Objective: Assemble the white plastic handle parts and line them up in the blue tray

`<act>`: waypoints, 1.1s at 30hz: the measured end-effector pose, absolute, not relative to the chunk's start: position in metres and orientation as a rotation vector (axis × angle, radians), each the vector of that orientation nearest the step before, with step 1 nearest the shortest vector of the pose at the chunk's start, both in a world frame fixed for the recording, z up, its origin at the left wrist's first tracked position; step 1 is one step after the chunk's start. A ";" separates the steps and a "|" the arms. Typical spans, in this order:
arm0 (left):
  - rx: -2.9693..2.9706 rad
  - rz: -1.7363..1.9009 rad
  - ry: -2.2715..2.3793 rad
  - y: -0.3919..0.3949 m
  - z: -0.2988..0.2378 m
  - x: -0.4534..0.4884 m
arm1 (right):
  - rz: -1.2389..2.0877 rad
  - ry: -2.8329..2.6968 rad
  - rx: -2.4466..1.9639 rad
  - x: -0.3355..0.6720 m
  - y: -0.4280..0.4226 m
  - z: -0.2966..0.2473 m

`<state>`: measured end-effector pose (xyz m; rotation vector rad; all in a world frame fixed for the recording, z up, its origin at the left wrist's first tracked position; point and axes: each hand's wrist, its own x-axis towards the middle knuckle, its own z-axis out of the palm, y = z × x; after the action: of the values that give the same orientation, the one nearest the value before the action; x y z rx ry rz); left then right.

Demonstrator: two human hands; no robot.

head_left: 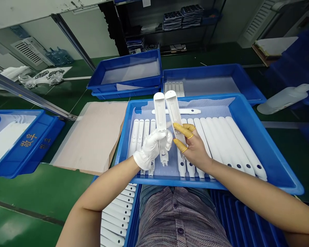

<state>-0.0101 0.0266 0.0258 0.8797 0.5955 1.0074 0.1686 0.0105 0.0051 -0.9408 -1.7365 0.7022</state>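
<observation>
My left hand (152, 145), in a white glove, is closed around a long white plastic housing (160, 111) with its hollow inner side showing. Beside it, my right hand (192, 144), with yellow finger cots, grips a second white plastic housing (172, 106), also hollow side up. The upper ends of the two nearly touch. Both are held over a blue tray (278, 161) lined with translucent sheet. Smooth white housings (230, 144) with dark round holes lie in a row on the right of the tray. Several narrower white parts (139, 135) lie on the left. One white piece (190, 111) lies crosswise behind.
Paper sheets (92, 133) are stacked left of the tray. More blue trays (134, 70) stand behind, another blue tray (208, 79) at back right. A white squeeze bottle (283, 99) is at the right. Blue bins (28, 144) sit far left. More white housings (118, 212) lie below.
</observation>
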 end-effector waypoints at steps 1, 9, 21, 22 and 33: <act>0.876 1.061 0.616 0.029 0.028 -0.012 | 0.683 -1.751 -0.941 0.169 0.010 0.006; 0.947 1.515 0.923 0.047 0.060 -0.039 | 0.727 -1.938 -0.912 0.171 0.010 0.007; 0.966 0.931 1.095 0.048 0.032 -0.053 | 1.140 -1.859 -1.312 0.183 0.033 0.011; 0.959 0.894 1.101 0.049 0.026 -0.051 | 1.189 -1.899 -1.394 0.183 0.036 0.013; 1.450 0.456 1.435 0.044 -0.008 -0.046 | 1.556 -2.150 -1.642 0.155 0.045 0.004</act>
<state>-0.0458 0.0441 -0.0081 1.4502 1.4353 0.4558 0.1551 0.0450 0.0045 -1.6417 -2.1499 1.5555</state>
